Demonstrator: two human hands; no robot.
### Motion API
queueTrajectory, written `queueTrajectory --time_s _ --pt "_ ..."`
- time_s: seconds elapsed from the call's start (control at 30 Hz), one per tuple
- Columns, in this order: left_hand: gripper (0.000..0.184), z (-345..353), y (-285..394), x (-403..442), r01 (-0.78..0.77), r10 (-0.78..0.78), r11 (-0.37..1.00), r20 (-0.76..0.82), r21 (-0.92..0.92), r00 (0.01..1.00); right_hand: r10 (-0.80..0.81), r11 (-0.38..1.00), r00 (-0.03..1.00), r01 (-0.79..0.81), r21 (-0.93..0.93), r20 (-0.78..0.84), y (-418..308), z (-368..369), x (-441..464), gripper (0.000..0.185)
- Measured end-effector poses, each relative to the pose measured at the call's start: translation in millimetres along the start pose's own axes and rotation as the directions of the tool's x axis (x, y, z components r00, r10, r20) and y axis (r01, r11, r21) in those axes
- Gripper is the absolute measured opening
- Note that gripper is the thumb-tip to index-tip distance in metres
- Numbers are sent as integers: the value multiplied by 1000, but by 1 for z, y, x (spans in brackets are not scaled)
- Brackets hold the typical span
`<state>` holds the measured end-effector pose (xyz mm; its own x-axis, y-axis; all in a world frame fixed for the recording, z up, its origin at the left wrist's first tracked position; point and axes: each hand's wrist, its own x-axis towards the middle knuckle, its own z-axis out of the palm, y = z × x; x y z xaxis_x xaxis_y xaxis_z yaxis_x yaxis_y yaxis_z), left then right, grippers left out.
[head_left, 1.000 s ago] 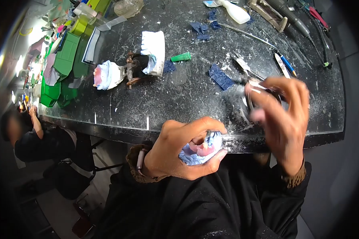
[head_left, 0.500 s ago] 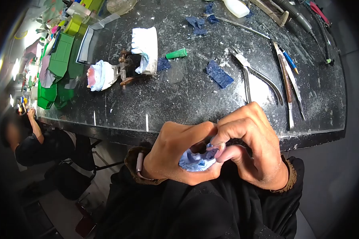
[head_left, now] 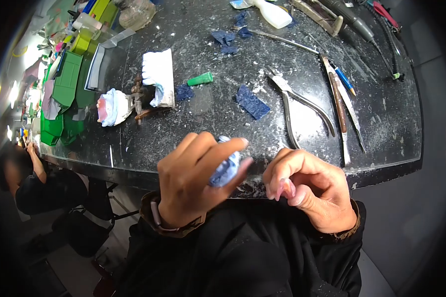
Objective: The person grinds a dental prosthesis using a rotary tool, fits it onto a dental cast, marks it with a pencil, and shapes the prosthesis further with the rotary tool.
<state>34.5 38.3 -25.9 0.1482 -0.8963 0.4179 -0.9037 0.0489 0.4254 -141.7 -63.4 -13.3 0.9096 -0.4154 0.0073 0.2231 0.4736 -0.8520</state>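
Observation:
My left hand (head_left: pixel 186 173) is wrapped round a small bluish dental cast (head_left: pixel 227 170), just above the front edge of the bench; part of the cast is behind the fingers. Between the thumb and fingers of my right hand (head_left: pixel 314 185), a small pink denture piece (head_left: pixel 285 189) is pinched, apart from the cast. Past the hands lie pliers (head_left: pixel 284 85) and a dark blue sheet scrap (head_left: pixel 252 102). An articulator (head_left: pixel 138 94) bears a white tooth model (head_left: pixel 158 74) and a second model (head_left: pixel 116 110) with pink on it.
A green tapered cap (head_left: pixel 200 79) lies near the articulator. To the right are a brown-handled knife (head_left: pixel 339 99), tweezers (head_left: pixel 354 119) and a blue pencil (head_left: pixel 345 81). A white bottle (head_left: pixel 275 15) lies at the back, green bins (head_left: pixel 68 79) at left. Another person (head_left: pixel 47 188) sits far left.
My hands have parted. The pink piece has come away from the cast in my right hand, while my left hand has moved left and up with the cast. The view has shifted slightly.

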Motion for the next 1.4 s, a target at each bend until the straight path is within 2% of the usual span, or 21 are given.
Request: queueTrajectory --time_s 0.03,0.13,0.17,0.3,0.37,0.47,0.5,0.73,0.77,0.87,1.0,1.1,1.4 --pt "36 3 4 2 68 -68 998 -53 -5 996 18 999 1000 -18 38 11 0 -1 -1 23" --pt "40 1 4 4 101 -96 988 -50 115 994 59 995 996 -65 80 68 -2 -6 -3 24" --pt "41 0 6 4 152 -149 974 -29 170 988 78 991 994 -85 104 72 -3 -5 -4 24" --pt "41 4 5 6 148 -137 975 -80 163 987 120 968 986 -143 207 119 -3 -7 -7 27" --pt "38 3 3 5 129 -113 974 -97 186 989 119 968 981 -148 201 151 -3 -7 -7 29" --pt "31 -3 6 6 56 -35 992 -181 109 983 118 976 974 -150 160 193 -4 -9 -6 32" --pt "32 -7 8 5 35 -28 999 -201 30 979 118 979 971 -149 140 208 -5 -9 -6 33" --pt "47 -26 24 7 -83 73 926 -41 -368 997 170 960 955 -216 178 241 -10 -8 -10 34" --pt "45 -27 31 10 -35 33 909 -11 -415 999 169 959 956 -216 184 241 -11 -7 -11 34" --pt "51 -21 35 11 -25 57 889 57 -458 997 155 971 968 -187 152 198 -10 -3 -14 32" --pt "40 -16 36 8 -57 82 855 26 -516 996 76 997 980 -69 -46 186 -11 -5 -14 28" --pt "36 -17 37 8 -61 92 844 32 -532 995 25 996 983 -8 -91 182 -12 -6 -14 27" --pt "32 -21 40 9 -42 81 847 50 -530 995 11 969 963 56 -239 269 -19 -8 -12 26"
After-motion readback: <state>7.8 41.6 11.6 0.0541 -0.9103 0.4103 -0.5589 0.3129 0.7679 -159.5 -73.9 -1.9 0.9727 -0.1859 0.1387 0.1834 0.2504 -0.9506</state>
